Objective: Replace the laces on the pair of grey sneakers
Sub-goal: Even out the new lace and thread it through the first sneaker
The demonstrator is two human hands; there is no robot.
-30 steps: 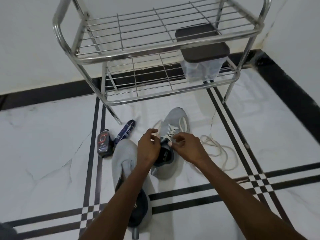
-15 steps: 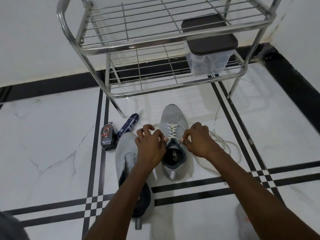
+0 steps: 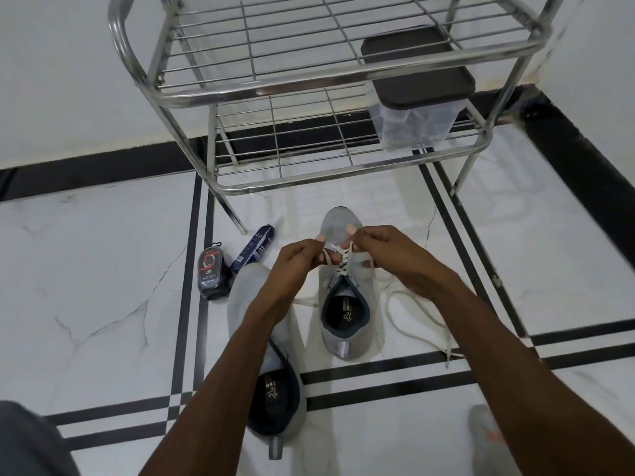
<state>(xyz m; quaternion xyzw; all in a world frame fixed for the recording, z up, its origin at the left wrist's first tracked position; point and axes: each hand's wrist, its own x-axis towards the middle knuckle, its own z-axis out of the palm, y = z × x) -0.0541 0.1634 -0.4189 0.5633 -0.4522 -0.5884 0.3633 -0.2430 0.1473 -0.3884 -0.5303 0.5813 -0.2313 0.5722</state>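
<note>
Both hands meet over the laced sneaker (image 3: 347, 304): left hand (image 3: 297, 266) and right hand (image 3: 385, 250) each pinch the white lace (image 3: 338, 259) at its upper eyelets. Its long axis runs straight away from them, toe farthest. Slack lace trails beside the right wrist; the unlaced sneaker (image 3: 254, 324) lies under the left forearm.

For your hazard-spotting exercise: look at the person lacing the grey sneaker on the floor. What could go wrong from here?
1. Both the left hand and the right hand pinch the white lace near the toe; uneven pulling may leave one end short.
2. The loose lace tail loops across the floor by the right forearm and could snag.
3. The second sneaker lies under the left forearm and might get nudged.
</note>
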